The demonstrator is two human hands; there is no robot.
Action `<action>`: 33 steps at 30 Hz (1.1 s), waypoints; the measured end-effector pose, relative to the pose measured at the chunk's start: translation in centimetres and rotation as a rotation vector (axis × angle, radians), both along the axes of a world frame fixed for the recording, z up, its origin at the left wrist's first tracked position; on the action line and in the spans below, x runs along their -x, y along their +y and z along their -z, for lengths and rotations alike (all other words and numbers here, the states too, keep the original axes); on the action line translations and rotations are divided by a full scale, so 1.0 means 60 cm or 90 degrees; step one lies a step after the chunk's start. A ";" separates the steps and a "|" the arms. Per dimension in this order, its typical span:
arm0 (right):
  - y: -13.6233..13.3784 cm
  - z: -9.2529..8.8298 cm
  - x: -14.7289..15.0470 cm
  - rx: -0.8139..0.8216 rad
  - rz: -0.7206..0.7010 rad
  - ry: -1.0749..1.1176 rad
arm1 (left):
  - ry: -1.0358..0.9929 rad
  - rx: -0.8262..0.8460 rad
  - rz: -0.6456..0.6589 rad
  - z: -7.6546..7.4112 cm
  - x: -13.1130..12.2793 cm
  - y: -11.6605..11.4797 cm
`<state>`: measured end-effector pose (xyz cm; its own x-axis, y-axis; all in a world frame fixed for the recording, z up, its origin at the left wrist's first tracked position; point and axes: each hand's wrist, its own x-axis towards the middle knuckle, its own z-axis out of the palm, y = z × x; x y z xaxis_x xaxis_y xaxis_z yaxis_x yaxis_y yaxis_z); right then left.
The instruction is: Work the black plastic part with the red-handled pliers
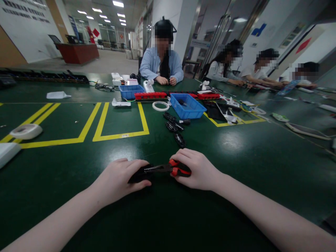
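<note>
My right hand (196, 168) is closed around the red handles of a pair of needle-nose pliers (161, 168), whose dark jaws point left. The plier tips touch a black object (138, 175) that my left hand (122, 176) grips between thumb and fingers. Most of that object is hidden by the hand, so its kind is unclear. Both hands are just above the green table (168, 220). Beyond them lie several black cable bundles (172, 126) in a loose row.
Behind the cables stand a blue bin (187, 106) with a dark item inside and a second blue bin (131, 91). White tape rolls (160, 106) and yellow tape lines (120, 135) mark the table. Across it sits a person (161, 66); several others work at the right.
</note>
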<state>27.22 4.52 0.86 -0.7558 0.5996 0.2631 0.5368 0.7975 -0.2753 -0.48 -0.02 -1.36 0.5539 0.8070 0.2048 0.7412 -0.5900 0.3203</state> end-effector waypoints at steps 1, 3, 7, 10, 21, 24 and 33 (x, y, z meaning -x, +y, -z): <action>0.000 0.000 0.000 0.004 0.002 0.002 | 0.000 -0.004 -0.001 0.000 0.000 0.000; 0.000 0.002 0.000 0.007 0.005 0.001 | 0.002 -0.007 0.000 0.000 0.000 0.000; 0.002 0.005 -0.001 0.002 0.001 -0.009 | 0.009 0.002 0.009 -0.005 -0.001 0.000; 0.003 0.006 -0.002 -0.018 -0.004 -0.015 | 0.013 0.013 0.019 -0.008 -0.002 0.001; 0.004 0.005 -0.003 -0.039 -0.013 -0.023 | 0.021 0.053 0.026 -0.013 -0.002 0.001; 0.003 0.005 -0.003 -0.042 -0.010 -0.027 | 0.014 0.050 0.020 -0.012 -0.002 0.001; 0.003 0.002 -0.002 -0.042 -0.009 -0.034 | 0.008 0.030 0.005 -0.002 -0.001 0.001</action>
<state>27.33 4.69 0.75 -0.7785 0.5710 0.2606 0.5375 0.8209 -0.1929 -0.41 0.05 -1.25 0.5624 0.8113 0.1596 0.7408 -0.5802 0.3384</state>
